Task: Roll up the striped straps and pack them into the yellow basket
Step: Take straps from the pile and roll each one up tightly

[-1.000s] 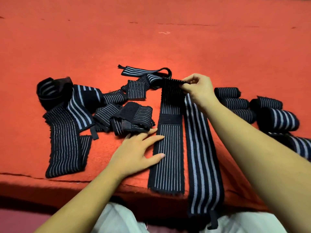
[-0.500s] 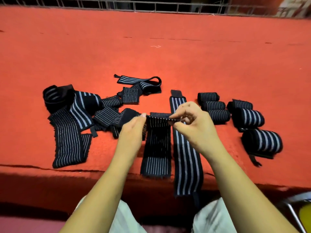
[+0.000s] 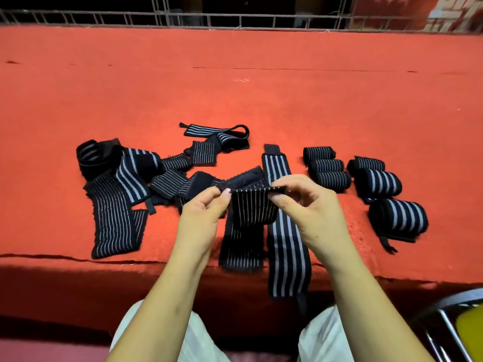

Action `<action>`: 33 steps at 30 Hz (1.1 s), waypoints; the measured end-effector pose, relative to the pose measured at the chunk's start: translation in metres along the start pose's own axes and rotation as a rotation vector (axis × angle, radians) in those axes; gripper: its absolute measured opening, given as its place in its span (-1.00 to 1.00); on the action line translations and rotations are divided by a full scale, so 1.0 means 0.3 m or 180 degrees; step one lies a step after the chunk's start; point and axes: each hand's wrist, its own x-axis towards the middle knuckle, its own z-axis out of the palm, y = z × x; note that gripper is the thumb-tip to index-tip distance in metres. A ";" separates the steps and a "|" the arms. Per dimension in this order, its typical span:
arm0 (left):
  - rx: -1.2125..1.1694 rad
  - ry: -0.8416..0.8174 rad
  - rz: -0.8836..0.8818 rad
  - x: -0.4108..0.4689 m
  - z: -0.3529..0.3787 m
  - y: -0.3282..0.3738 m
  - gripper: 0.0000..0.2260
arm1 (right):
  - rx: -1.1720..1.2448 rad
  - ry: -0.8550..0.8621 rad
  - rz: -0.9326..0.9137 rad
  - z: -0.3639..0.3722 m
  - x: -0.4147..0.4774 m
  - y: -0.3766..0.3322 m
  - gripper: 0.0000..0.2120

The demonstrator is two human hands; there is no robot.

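Thin-striped black elastic strap [image 3: 251, 212] is lifted at its folded far end over the front part of the red felt-covered tabletop [image 3: 261, 87], while its near end lies flat on the felt and reaches the front edge. The left hand [image 3: 201, 215] pinches the left corner of the fold between thumb and forefinger. The right hand [image 3: 311, 205] pinches the right corner the same way, with its other fingers [image 3: 300, 182] curled above the strap. The fold runs level between the two hands.

Just right of it, touching along its side, lies a broad-striped black strap [image 3: 287, 246], flat and lengthwise, with its near end hanging over the tabletop's front edge.

Farther right stand two groups of rolled straps: three small thin-striped rolls [image 3: 326, 167] packed side by side, then three broad-striped rolls [image 3: 379, 182], the nearest with a loose tab trailing.

To the left, a heap of loose black striped straps [image 3: 117, 194] overlaps in a tangle, and one looped strap [image 3: 217, 131] lies beyond it.

White trousers [image 3: 183, 343] show below the forearms. A metal railing [image 3: 235, 20] runs along the tabletop's far side. In the lower right corner a yellow patch [image 3: 470, 327] sits behind a metal bar [image 3: 444, 314]; too little shows to tell what it is.
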 end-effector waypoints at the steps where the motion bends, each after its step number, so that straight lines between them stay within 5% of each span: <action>1: 0.0042 -0.0101 0.0041 -0.005 0.005 -0.001 -0.85 | 0.0075 -0.0002 0.0056 -0.001 -0.003 -0.005 -0.89; 14: 0.0543 -0.0792 0.0214 -0.035 0.006 0.051 -0.76 | 0.0143 0.0644 0.0507 0.012 -0.004 0.023 -0.87; 20: 0.0389 -0.0773 0.0218 -0.041 0.016 0.089 -0.73 | 0.0416 0.0330 0.0576 0.004 -0.001 0.008 -0.83; 26: 0.1206 -0.0598 0.0865 -0.054 0.051 0.109 -0.87 | 0.0707 0.0053 0.0627 0.008 -0.007 -0.017 -0.80; 33: 0.1386 -0.0668 0.1139 -0.068 0.059 0.120 -0.88 | 0.0259 -0.0144 0.0100 -0.004 -0.017 -0.049 -0.89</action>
